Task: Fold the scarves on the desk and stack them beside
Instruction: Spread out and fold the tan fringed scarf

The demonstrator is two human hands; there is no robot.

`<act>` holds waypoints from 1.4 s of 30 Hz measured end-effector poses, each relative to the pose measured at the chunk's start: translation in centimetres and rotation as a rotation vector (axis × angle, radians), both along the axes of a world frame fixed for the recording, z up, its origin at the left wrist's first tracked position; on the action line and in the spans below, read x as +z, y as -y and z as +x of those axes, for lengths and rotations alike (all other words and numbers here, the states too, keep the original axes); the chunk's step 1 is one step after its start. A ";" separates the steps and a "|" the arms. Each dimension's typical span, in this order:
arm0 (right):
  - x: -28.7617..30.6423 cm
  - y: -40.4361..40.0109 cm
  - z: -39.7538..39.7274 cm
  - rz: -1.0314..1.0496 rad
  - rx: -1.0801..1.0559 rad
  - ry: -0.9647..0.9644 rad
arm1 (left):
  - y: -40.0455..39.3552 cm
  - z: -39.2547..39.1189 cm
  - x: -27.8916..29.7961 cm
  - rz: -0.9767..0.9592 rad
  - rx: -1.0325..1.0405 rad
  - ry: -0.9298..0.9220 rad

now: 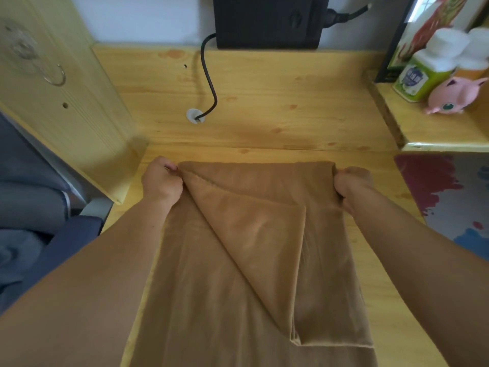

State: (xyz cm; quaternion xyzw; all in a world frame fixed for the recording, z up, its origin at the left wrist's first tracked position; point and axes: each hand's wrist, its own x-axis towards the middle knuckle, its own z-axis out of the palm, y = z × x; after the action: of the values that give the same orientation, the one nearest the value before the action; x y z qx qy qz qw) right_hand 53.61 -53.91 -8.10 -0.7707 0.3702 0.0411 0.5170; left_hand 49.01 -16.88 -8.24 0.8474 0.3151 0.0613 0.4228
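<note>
Scarf point(238, 247), tan, lies lengthwise on the wooden surface point(264, 115), far corners pinched in the left hand point(161, 181) and right hand point(353, 185); keep the edge taut and bring both corners over evenly so the layers line up

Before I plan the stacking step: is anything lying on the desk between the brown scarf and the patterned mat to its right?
Nothing visible. Only bare wooden desk separates the brown fabric scarf from the red-and-blue patterned mat.
</note>
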 end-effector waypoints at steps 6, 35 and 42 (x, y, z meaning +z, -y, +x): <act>4.3 -2.5 -6.3 -0.504 0.195 0.326 | 3.0 -9.3 3.3 0.492 -0.292 0.139; 6.7 -10.1 -31.9 -0.501 1.223 0.288 | 3.8 -28.1 7.4 -1.358 0.437 -0.213; 5.9 0.0 -33.5 0.340 -0.136 -0.176 | 5.2 -26.3 6.7 -1.052 0.440 -0.273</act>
State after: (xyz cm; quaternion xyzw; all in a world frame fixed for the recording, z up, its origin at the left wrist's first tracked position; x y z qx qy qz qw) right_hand 20.06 -53.93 -2.20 -0.6391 0.4527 0.1354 0.6069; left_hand 22.67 -22.08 -1.58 0.4384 0.5232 -0.1269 0.7197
